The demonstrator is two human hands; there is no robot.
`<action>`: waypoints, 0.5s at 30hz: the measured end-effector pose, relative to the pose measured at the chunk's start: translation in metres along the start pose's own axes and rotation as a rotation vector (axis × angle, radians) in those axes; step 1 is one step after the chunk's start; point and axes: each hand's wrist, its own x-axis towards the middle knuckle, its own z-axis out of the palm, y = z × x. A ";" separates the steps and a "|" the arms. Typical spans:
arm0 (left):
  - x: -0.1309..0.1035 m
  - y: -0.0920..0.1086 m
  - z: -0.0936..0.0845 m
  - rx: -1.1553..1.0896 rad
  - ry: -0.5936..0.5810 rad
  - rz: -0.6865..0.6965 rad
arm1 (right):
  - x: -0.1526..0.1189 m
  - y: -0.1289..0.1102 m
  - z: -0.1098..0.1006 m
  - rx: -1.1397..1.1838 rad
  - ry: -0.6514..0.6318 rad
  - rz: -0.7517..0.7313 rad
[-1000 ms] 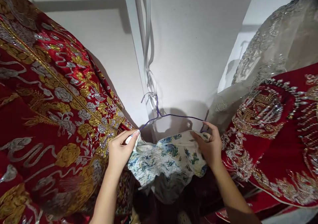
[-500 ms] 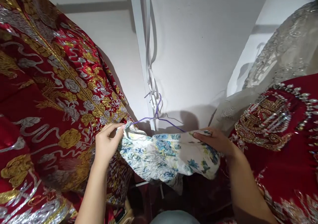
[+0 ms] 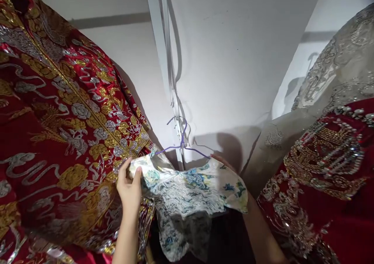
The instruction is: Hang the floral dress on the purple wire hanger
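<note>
Red embroidered garments [image 3: 73, 139]: two, one either side
Pale beaded garment [image 3: 344, 73]: one, beside the right-hand red
Floral top [image 3: 193, 194]: one, at the purple hanger [image 3: 182, 142]'s arm ends
Left hand [image 3: 128, 188]: pinching top's shoulder edge
Right hand [image 3: 226, 162]: mostly behind top, grip unclear
Hangers: one

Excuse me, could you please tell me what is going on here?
A person is handling a floral garment on a purple hanger, in front of a white wall. The left hand grips the cloth at one shoulder. The right hand is at the other shoulder, mostly hidden behind the fabric, so its grip cannot be made out. The hanger's arms run into the neckline. Red embellished clothes flank the work.
</note>
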 end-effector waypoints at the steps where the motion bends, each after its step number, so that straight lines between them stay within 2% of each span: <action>1: -0.003 -0.001 -0.001 -0.038 0.054 -0.067 | -0.002 -0.001 -0.007 0.021 0.050 0.004; 3: -0.008 -0.001 -0.004 -0.118 0.174 -0.172 | -0.012 -0.005 -0.019 0.007 0.154 0.029; 5: -0.009 0.006 -0.006 -0.189 0.270 -0.199 | -0.023 -0.012 -0.024 -0.062 0.210 0.040; 7: -0.001 0.019 -0.008 -0.216 0.267 -0.159 | -0.030 -0.023 -0.021 -0.099 0.271 0.015; 8: 0.004 0.027 -0.010 -0.209 0.215 -0.130 | -0.032 -0.030 -0.018 -0.097 0.322 -0.006; 10: 0.017 0.044 -0.013 -0.167 0.009 -0.031 | -0.034 -0.044 -0.013 -0.053 0.444 -0.061; 13: 0.025 0.062 -0.012 0.032 -0.343 0.243 | -0.049 -0.056 -0.017 0.000 0.636 -0.135; 15: 0.018 0.060 -0.002 0.209 -0.468 0.449 | -0.071 -0.056 -0.022 0.011 0.728 -0.146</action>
